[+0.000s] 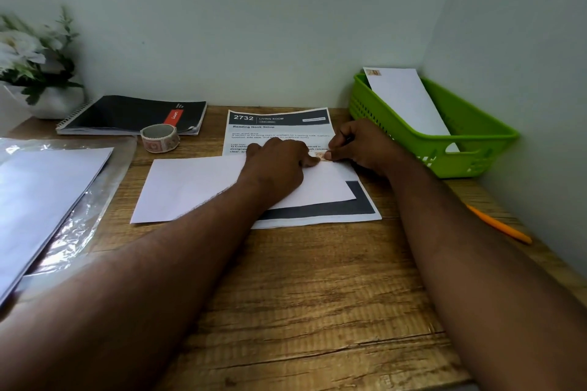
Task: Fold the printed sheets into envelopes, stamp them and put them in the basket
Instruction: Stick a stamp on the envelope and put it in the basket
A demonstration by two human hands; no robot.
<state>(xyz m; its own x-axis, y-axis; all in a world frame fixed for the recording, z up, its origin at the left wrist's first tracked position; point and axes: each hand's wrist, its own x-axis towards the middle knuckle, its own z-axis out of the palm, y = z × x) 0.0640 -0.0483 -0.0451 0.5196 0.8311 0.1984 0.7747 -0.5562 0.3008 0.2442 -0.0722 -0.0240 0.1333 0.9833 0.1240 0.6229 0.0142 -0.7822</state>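
Grainy wooden desk (317,279), flat white envelope (190,184), left hand (279,162) pressed flat on it, right hand (359,144) pinched small stamp (320,155)

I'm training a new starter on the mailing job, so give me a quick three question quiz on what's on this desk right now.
1. True or false: the green basket already holds a stamped envelope.
2. What is the right hand pinching? A) orange pen B) stamp C) notebook
3. Fill in: the roll of stamps sits in front of the black ____.

Key
1. True.
2. B, a stamp, at the top edge of the folded envelope, with the left hand beside it.
3. Notebook.
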